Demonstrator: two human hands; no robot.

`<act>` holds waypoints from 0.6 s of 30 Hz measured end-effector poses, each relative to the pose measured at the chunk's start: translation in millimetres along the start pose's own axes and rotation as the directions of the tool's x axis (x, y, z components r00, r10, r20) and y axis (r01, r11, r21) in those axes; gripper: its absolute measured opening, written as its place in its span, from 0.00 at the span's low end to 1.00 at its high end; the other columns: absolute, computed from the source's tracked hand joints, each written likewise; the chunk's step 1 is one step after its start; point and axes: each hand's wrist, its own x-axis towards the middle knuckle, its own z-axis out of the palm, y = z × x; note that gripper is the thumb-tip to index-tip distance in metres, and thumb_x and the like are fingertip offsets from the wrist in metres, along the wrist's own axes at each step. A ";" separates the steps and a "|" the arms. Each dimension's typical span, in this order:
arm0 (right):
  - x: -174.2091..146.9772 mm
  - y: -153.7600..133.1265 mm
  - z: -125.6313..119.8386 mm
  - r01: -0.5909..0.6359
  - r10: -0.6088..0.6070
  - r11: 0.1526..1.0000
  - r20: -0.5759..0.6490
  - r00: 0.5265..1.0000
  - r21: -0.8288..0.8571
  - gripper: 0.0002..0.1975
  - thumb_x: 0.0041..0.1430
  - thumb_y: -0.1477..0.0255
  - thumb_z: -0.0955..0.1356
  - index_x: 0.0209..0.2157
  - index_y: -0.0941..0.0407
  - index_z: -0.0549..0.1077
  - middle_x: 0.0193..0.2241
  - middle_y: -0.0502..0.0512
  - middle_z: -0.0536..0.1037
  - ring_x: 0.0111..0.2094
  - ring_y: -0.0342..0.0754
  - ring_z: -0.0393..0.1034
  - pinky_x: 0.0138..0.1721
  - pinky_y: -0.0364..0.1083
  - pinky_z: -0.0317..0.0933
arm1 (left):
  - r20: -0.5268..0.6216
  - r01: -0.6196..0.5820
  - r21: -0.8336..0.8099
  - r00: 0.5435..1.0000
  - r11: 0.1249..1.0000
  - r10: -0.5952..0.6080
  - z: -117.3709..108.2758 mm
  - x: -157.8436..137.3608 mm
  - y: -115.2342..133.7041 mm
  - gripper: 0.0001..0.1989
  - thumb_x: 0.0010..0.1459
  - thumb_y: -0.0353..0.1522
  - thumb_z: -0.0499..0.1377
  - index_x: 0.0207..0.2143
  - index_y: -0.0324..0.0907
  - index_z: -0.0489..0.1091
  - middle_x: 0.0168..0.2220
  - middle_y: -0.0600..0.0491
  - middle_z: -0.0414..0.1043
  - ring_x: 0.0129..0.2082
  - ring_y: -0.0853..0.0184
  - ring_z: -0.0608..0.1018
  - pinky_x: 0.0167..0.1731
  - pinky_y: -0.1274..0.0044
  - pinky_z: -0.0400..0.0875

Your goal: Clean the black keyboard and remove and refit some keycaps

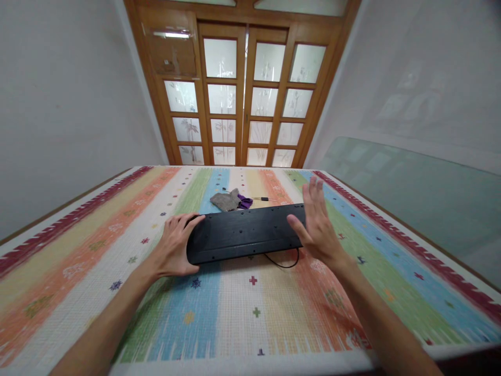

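Note:
A black keyboard (242, 232) is tilted up in front of me with its screwed underside facing me. My left hand (178, 245) is wrapped round its left end, thumb along the top edge and fingers at the lower corner. At the other end, my right hand (317, 224) has its fingers stretched upward and its thumb apart, over the keyboard's right edge. Whether that palm presses on the edge I cannot tell. A thin black cable (287, 266) loops out below the keyboard on the right. The key side is hidden from view.
Beyond the keyboard lie a grey cloth (226, 200), a purple band-like piece (245, 201) and a small screwdriver-like tool with a black part (265, 199). A striped, patterned cover (254, 303) lies over the table. Walls flank both sides; wooden glazed doors (245, 94) stand behind.

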 end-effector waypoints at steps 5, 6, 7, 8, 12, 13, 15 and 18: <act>-5.6 -16.7 -1.8 0.339 -0.333 0.941 0.213 0.919 0.006 0.49 0.61 0.53 0.65 0.70 0.60 0.32 0.70 0.64 0.37 0.70 0.61 0.28 0.67 0.65 0.38 | -0.018 0.021 -0.015 1.000 1.000 -0.021 -0.2 -0.7 -1.2 0.50 0.32 0.37 0.64 0.62 0.43 0.54 0.58 0.41 0.61 0.55 0.44 0.64 0.55 0.55 0.57; -6.9 -15.6 -1.8 0.367 -0.356 0.930 0.249 0.901 0.006 0.52 0.59 0.51 0.66 0.70 0.61 0.34 0.69 0.65 0.40 0.70 0.61 0.30 0.67 0.64 0.39 | -0.019 0.022 -0.020 1.000 1.000 -0.022 -1.1 -0.8 -1.6 0.50 0.33 0.38 0.65 0.62 0.43 0.54 0.58 0.41 0.61 0.55 0.44 0.64 0.55 0.55 0.58; -8.1 -13.8 -2.0 0.379 -0.364 0.925 0.279 0.889 0.000 0.54 0.56 0.49 0.67 0.70 0.62 0.37 0.69 0.66 0.43 0.70 0.61 0.30 0.67 0.65 0.39 | -0.022 0.024 -0.025 0.999 0.999 -0.024 -2.0 -1.0 -2.0 0.49 0.33 0.38 0.65 0.61 0.42 0.54 0.59 0.40 0.60 0.56 0.44 0.64 0.55 0.55 0.58; -9.2 -11.9 -2.1 0.381 -0.360 0.925 0.302 0.883 -0.011 0.54 0.55 0.49 0.68 0.69 0.62 0.40 0.69 0.66 0.44 0.69 0.62 0.31 0.67 0.65 0.39 | -0.025 0.028 -0.028 0.999 0.999 -0.029 -2.9 -1.1 -2.3 0.49 0.33 0.38 0.65 0.61 0.42 0.54 0.59 0.40 0.60 0.56 0.44 0.64 0.55 0.55 0.58; -13.0 -7.4 0.0 0.389 -0.352 0.919 0.300 0.887 -0.071 0.42 0.56 0.63 0.71 0.67 0.61 0.53 0.67 0.65 0.51 0.69 0.62 0.36 0.66 0.67 0.41 | -0.053 0.042 -0.035 0.998 0.999 -0.044 -5.3 -1.1 -1.6 0.49 0.34 0.39 0.65 0.61 0.43 0.55 0.59 0.41 0.61 0.56 0.44 0.64 0.55 0.56 0.58; -14.1 -7.2 1.5 0.394 -0.357 0.915 0.276 0.892 -0.090 0.38 0.57 0.67 0.70 0.66 0.60 0.56 0.66 0.65 0.54 0.69 0.62 0.38 0.65 0.68 0.42 | -0.058 0.043 -0.035 0.997 0.998 -0.045 -5.5 -1.0 -1.1 0.49 0.34 0.38 0.65 0.62 0.43 0.55 0.59 0.42 0.61 0.56 0.44 0.64 0.54 0.56 0.59; -16.4 -7.3 5.3 0.417 -0.385 0.901 0.226 0.895 -0.115 0.31 0.59 0.74 0.68 0.64 0.59 0.60 0.65 0.64 0.58 0.68 0.60 0.43 0.65 0.67 0.46 | -0.058 0.038 -0.031 0.998 0.999 -0.039 -5.5 -0.8 -0.3 0.49 0.34 0.38 0.65 0.62 0.43 0.55 0.59 0.42 0.61 0.56 0.44 0.64 0.54 0.56 0.59; -19.4 -6.5 9.7 0.495 -0.477 0.865 0.169 0.862 -0.080 0.25 0.62 0.79 0.64 0.61 0.59 0.64 0.63 0.64 0.62 0.67 0.58 0.47 0.63 0.65 0.53 | -0.048 0.019 -0.010 0.999 1.000 -0.020 -5.1 -0.9 0.0 0.50 0.34 0.39 0.65 0.62 0.44 0.54 0.58 0.41 0.60 0.55 0.43 0.64 0.54 0.55 0.59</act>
